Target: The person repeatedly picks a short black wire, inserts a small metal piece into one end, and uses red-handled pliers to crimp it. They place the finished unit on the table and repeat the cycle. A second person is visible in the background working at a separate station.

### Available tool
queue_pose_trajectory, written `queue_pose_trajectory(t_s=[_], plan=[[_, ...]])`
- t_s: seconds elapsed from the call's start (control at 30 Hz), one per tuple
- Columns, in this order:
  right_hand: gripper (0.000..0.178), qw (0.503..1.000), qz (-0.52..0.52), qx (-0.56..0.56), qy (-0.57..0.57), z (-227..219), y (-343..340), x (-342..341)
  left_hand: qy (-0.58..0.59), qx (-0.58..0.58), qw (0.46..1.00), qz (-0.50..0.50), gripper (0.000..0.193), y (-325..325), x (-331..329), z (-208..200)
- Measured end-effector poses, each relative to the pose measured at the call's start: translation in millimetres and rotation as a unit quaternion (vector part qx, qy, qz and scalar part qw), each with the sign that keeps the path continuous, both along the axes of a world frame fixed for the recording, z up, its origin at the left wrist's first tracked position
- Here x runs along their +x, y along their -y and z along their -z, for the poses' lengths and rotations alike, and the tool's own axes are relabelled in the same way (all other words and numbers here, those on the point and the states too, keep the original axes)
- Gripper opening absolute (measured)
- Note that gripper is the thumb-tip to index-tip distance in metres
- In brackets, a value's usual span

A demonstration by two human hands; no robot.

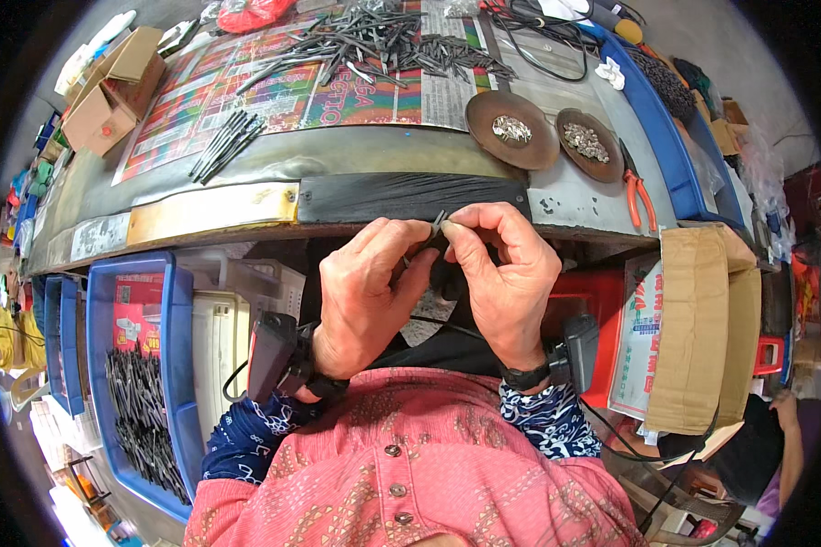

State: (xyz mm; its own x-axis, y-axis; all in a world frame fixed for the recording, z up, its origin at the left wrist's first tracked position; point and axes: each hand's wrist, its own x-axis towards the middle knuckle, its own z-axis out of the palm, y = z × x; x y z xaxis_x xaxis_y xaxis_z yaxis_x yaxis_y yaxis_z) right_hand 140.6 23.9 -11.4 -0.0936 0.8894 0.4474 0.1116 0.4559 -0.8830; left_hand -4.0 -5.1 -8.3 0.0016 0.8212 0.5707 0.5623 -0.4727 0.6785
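Observation:
A thin, dark strip-like piece (439, 220) is held between both hands just over the table's front edge. My left hand (367, 290) pinches it between thumb and forefinger. From the other side, my right hand (509, 278) grips it the same way, fingertips nearly touching. What kind of piece it is cannot be made out. Beyond the right hand stand a brown bowl (480, 114) with small silvery bits and a second brown bowl (567, 120) with similar bits. Red-handled pliers (641, 200) lie beside them. Several black strips (225, 146) rest at the table's left.
A large heap of black strips (379, 46) covers the far table. Below left, a blue bin (186, 365) holds many more. A cardboard box (693, 333) stands at lower right, a long blue tray (652, 128) along the right side. Another person's arm (790, 447) shows at lower right.

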Motion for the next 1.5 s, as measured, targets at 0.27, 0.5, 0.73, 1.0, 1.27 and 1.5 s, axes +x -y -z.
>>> queue_pose_trajectory(t_s=[0.27,0.5,0.73,1.0,1.27,1.5], plan=[[0.009,0.957,-0.131,-0.188,-0.175,-0.8,-10.2,7.6,0.015,-0.023,0.999,0.037,0.018,-0.1,-5.0,-2.0],[0.011,0.958,-0.158,-0.192,-0.14,-4.5,-12.5,12.5,0.029,-0.032,0.998,0.053,0.024,-0.6,-4.9,0.9],[0.01,0.964,-0.133,-0.175,-0.147,-0.1,-11.6,9.9,0.031,0.002,0.999,0.023,0.025,-7.4,6.2,-1.2],[0.011,0.985,-0.097,-0.135,-0.05,-4.4,-19.7,20.5,-0.036,0.066,0.997,0.018,0.027,-19.0,5.1,-1.1],[0.009,0.991,0.022,0.006,0.132,-26.4,-64.3,50.2,0.003,0.003,1.0,0.009,0.02,-26.6,-12.6,-4.7],[0.014,0.944,0.063,0.116,0.304,-31.4,-128.2,48.3,0.011,0.018,1.0,-0.014,0.023,-36.2,-22.7,-5.1]])
